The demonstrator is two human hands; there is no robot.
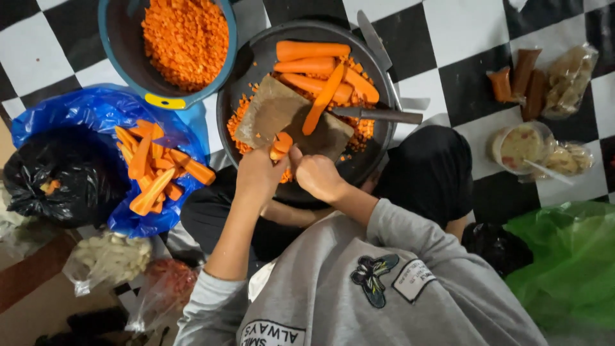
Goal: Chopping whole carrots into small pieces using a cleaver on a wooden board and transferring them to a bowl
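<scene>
Currently both sets of fingers meet on one carrot piece. The left hand has its fingers curled round the lower end of it. The right hand closes on it from the other side, thumb pressed against the carrot, remaining fingers folded under the palm. I cannot tell how the hidden fingertips sit.

The carrot piece is short, peeled and orange. It is held at the near edge of a wooden cutting board; whether it touches the wood I cannot tell.

The board lies tilted inside a dark round tray. One long carrot strip lies aslant across the board's far corner. Beyond the board, whole peeled carrots are stacked in the tray, with diced bits scattered round them. A knife rests across the right side of the tray, well apart from both hands.

Outward, left: a blue bowl full of diced carrot touches the tray rim. Below it, a blue plastic bag carries cut carrot sticks, and a black bag lies beside it.

Outward, right: wrapped food packets and a lidded cup sit on the black-and-white checkered floor. A green bag lies at the lower right.

Both forearms come out of grey sleeves pushed up from the wrists.
</scene>
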